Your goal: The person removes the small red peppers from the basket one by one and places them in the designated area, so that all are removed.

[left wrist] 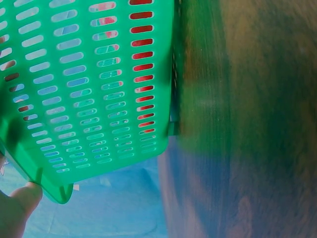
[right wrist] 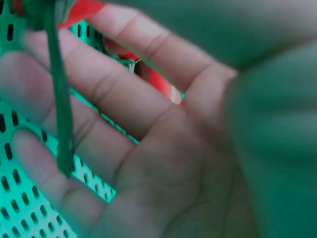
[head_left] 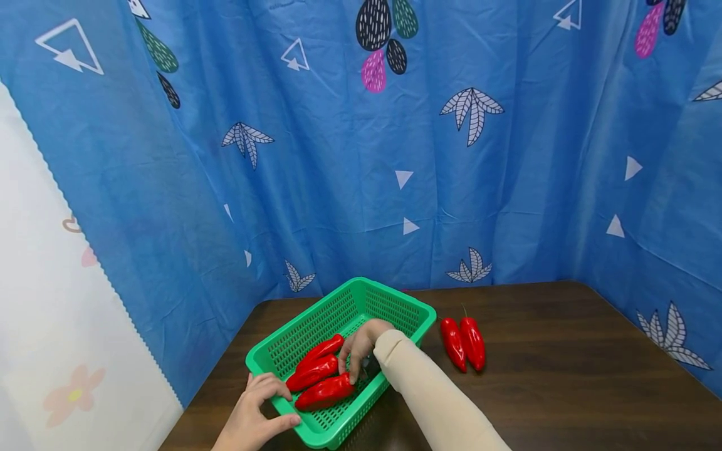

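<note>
At the near end of the basket point(head_left: 395, 310), the head view shows the left hand point(head_left: 255, 410) pinching the rim point(head_left: 310, 438) and the right hand point(head_left: 363, 340) inside, pinching the nearest pepper point(head_left: 324, 393) by its stem end, two more alongside. Left wrist: a thumb point(left wrist: 27, 198) touches the rim, red showing through slots. Right wrist: a stem point(right wrist: 60, 99) hangs before spread fingers point(right wrist: 114, 93).

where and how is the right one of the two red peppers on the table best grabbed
Probably round its thick middle, coming from above and slightly right. The right pepper lies on its side, its body the broadest part to grip; the stem looks too thin. The left pepper lies close alongside, leaving little finger room there.
</note>
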`<action>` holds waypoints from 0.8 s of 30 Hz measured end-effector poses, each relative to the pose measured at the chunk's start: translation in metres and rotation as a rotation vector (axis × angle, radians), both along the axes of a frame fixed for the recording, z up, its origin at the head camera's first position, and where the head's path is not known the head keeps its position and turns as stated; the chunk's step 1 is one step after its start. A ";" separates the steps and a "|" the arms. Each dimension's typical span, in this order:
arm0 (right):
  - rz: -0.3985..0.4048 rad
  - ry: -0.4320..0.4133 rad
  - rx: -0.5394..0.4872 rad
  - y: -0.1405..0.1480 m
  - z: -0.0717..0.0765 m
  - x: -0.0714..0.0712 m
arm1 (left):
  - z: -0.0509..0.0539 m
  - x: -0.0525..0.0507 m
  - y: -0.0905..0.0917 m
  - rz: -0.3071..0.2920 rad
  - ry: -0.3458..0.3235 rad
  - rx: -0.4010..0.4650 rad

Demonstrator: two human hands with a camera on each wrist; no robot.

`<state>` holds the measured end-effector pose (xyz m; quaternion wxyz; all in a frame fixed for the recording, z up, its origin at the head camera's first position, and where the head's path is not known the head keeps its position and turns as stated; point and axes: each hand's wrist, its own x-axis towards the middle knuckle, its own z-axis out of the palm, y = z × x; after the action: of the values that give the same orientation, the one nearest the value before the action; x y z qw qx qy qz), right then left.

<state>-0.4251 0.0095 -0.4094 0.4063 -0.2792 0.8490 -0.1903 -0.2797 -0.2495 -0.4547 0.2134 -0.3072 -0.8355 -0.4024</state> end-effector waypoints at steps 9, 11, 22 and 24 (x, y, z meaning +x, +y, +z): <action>-0.012 -0.164 -0.053 -0.003 0.001 -0.003 | 0.001 -0.001 0.001 -0.020 0.011 0.008; -0.007 -0.177 -0.037 -0.004 0.002 -0.002 | 0.000 -0.001 0.001 -0.025 0.020 0.006; 0.044 -0.170 0.021 -0.009 0.005 0.001 | -0.001 -0.002 0.001 -0.016 0.037 -0.008; 0.044 -0.176 0.027 -0.011 0.006 0.003 | -0.001 -0.002 0.000 -0.012 0.041 -0.012</action>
<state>-0.4220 -0.0015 -0.4035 0.4872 -0.2747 0.8060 -0.1938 -0.2815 -0.2491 -0.4559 0.2259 -0.3218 -0.8316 -0.3922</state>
